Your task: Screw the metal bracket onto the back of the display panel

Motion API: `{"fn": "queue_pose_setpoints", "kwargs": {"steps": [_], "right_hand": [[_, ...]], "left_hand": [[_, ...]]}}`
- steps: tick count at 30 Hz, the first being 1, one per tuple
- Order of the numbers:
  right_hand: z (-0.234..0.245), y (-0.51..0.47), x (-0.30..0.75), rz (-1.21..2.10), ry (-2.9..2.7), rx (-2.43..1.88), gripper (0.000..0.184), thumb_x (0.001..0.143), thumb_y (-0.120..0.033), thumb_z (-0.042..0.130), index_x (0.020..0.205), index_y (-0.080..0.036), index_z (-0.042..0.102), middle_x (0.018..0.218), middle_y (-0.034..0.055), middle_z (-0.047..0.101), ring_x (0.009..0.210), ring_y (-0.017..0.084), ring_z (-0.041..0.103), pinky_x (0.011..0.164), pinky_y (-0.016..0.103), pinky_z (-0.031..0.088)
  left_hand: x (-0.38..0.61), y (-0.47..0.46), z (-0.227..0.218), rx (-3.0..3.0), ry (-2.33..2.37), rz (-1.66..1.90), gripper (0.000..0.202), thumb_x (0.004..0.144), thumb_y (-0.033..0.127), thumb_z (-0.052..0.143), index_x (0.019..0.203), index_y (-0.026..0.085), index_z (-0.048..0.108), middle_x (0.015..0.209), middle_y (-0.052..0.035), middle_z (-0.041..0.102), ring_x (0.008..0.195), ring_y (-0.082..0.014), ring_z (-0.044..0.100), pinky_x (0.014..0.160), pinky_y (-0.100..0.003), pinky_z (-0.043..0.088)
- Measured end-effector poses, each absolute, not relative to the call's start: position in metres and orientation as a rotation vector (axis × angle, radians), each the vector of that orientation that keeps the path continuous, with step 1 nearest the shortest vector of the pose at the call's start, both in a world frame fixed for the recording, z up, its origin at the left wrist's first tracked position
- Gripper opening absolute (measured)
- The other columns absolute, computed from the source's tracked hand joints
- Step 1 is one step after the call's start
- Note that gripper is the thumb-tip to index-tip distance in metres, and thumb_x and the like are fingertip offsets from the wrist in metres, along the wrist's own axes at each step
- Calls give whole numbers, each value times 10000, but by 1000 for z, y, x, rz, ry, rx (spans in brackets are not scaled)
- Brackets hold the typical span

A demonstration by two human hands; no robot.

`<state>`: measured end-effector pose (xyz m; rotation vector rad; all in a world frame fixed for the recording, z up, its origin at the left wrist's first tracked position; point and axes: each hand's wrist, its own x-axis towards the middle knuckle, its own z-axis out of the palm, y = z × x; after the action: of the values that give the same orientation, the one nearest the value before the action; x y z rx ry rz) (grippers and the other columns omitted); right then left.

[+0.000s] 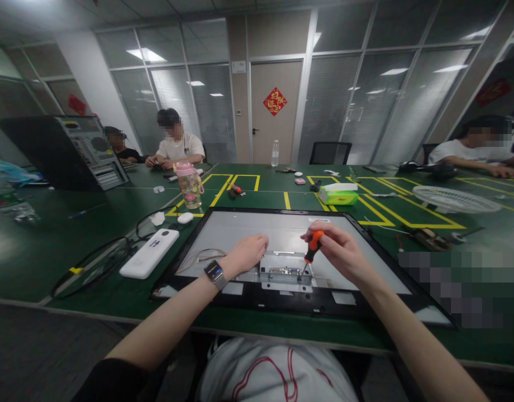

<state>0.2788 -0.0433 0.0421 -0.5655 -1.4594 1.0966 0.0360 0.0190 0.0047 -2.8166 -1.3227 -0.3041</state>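
A monitor panel (223, 231) in a black frame lies face down on the green table in front of me. On its near middle sits a metal bracket (282, 261) with a row of connector ports. My right hand (338, 245) grips an orange and black screwdriver (315, 243), tilted, its tip down at the bracket's right end. At the bracket's left side is my left hand (249, 252), its fingers curled in; what they hold, if anything, is hidden. Thin wires (204, 255) lie on the panel left of it.
Left of the panel are a white power bank (150, 254), black cables (93, 262) and a pink-lidded bottle (189, 187). Beyond it lie a green tissue pack (338, 194) and red-black pliers-like tools (235, 191). A white fan grille (453, 199) is right. Several people sit around the table.
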Motion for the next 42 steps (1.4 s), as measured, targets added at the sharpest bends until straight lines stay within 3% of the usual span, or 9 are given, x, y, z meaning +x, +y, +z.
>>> {"fn": "queue_pose_setpoints", "kwargs": {"steps": [4,11,16,22,27,31,33,38,42], "right_hand": [[44,-46,277,1144,-1443,-569,262,871,-431,648,1087,-300,718,914,55,732,893,209,672,771,358,539],[44,-42,281,996,-1461,-570,167,762,-423,766,860,-287,767,920,36,671,835,191,655,798,354,551],[46,-44,285,1104,-1434,-582,246,857,-416,671,1062,-295,735,914,51,731,898,205,679,834,363,540],[44,-42,287,1076,-1498,-612,270,880,-399,643,1118,-290,709,997,58,729,960,217,672,887,392,524],[45,-42,284,658,-1546,-731,167,761,-346,772,907,-276,734,880,29,638,829,192,624,762,339,532],[44,-43,284,650,-1612,-757,277,895,-389,607,1137,-286,691,1105,71,657,985,226,636,879,390,510],[43,-44,284,702,-1621,-758,320,945,-391,518,1217,-286,652,1125,75,672,1006,234,643,904,413,502],[44,-44,281,518,-1557,-800,175,803,-365,726,949,-269,724,900,34,639,844,199,611,809,353,517],[44,-44,284,587,-1606,-805,307,895,-388,604,1175,-283,675,1065,67,651,981,232,610,914,406,482]], "left_hand": [[36,18,6,-2815,-1330,-308,224,993,152,353,995,191,574,970,-58,642,874,-209,625,791,-299,468],[36,18,5,-2823,-1326,-311,224,994,152,354,993,191,574,974,-59,641,883,-208,622,801,-299,466],[36,19,5,-2823,-1330,-309,230,996,152,347,998,191,574,970,-58,638,873,-203,621,791,-295,467],[37,17,6,-2821,-1334,-291,240,995,150,344,1003,187,581,963,-63,641,866,-206,620,789,-299,468],[36,16,8,-2820,-1333,-292,233,996,151,349,995,188,579,975,-59,644,870,-205,621,780,-296,467],[37,15,8,-2818,-1337,-292,228,994,150,353,995,185,578,968,-62,643,868,-210,621,780,-300,468],[37,15,8,-2818,-1340,-294,231,996,151,349,996,184,577,967,-63,640,870,-211,621,783,-303,469],[36,16,7,-2827,-1340,-301,234,996,156,344,1001,192,575,967,-59,636,876,-207,618,798,-299,468],[36,16,7,-2835,-1339,-316,234,992,156,348,1005,192,579,972,-65,636,874,-210,619,797,-304,470]]}}
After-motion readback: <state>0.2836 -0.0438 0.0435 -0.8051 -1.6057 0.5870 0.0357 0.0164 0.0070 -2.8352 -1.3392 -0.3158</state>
